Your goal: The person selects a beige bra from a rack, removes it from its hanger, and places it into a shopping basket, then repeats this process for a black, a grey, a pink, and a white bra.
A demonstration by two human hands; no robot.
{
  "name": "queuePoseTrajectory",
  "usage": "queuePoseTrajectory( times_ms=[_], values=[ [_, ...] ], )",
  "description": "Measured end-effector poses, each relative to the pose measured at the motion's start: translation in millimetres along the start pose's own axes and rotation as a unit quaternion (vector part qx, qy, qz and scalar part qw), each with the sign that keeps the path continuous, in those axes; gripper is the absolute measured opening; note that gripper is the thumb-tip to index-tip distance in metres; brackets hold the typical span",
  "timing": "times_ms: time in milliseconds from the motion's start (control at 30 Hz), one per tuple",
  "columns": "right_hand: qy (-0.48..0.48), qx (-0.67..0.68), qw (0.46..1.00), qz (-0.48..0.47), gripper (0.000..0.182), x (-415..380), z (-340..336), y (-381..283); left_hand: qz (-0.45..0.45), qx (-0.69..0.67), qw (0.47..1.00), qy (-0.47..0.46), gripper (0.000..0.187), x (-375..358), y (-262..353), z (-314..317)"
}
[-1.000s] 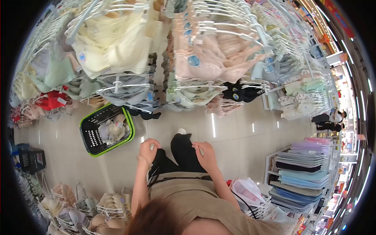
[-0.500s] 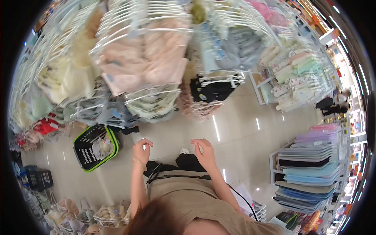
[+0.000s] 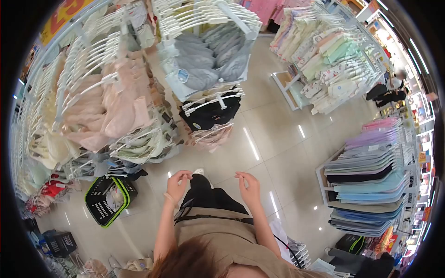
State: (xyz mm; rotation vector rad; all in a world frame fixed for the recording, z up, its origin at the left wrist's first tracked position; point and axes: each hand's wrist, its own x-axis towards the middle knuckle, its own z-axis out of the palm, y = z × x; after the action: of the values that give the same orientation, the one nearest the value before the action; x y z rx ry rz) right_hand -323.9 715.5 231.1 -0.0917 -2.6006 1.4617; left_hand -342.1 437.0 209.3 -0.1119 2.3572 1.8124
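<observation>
My left hand (image 3: 177, 184) is raised in front of my body, its fingers loosely bent and nothing in it. A thin band (image 3: 171, 199) circles that wrist. Level with it on the other side, my right hand (image 3: 249, 187) is also free, fingers slightly curled and parted. Neither one touches any garment. Ahead hang grey-blue bras (image 3: 204, 58) on white hangers, above black underwear (image 3: 211, 113). To the front left, pink bras (image 3: 104, 106) hang on another rack arm, nearest my left hand among the larger garments.
A black shopping basket with a green rim (image 3: 103, 199) stands on the floor at left, something pale inside. Pastel baby-style clothes (image 3: 324, 60) hang at the upper right, folded-looking stacked garments (image 3: 364, 185) at the right. Another person (image 3: 391, 95) is far off; dark clothing shows at lower right.
My view has turned right and moved forward, so the racks shifted left and the grey-blue bras are now ahead. One foot has stepped forward. Both hands remain free.
</observation>
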Motion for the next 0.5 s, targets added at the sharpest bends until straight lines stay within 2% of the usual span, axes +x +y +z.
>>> queuePoseTrajectory(
  times_ms=[200, 267, 400, 433, 500],
  values=[
    [0.002, -0.041, 0.999, 0.005, 0.014, 22, -12, 6, -0.015, 0.053, 0.998, -0.011, 0.022, 53, 6, 3],
    [0.011, -0.037, 0.999, 0.007, 0.014, 42, -14, 9, 0.033, 0.079, 0.995, 0.046, 0.031, 74, 20, 8],
    [0.035, -0.039, 0.999, 0.005, 0.016, 98, -6, 8, 0.093, 0.067, 0.991, 0.07, 0.045, 125, 34, 5],
    [0.032, -0.04, 0.999, 0.008, 0.016, 114, -4, 3, 0.108, 0.101, 0.985, 0.091, 0.048, 135, 43, 2],
    [0.045, -0.055, 0.996, -0.051, 0.02, 150, 0, -9, 0.117, 0.13, 0.978, 0.111, 0.052, 154, 52, -1]
  ],
)
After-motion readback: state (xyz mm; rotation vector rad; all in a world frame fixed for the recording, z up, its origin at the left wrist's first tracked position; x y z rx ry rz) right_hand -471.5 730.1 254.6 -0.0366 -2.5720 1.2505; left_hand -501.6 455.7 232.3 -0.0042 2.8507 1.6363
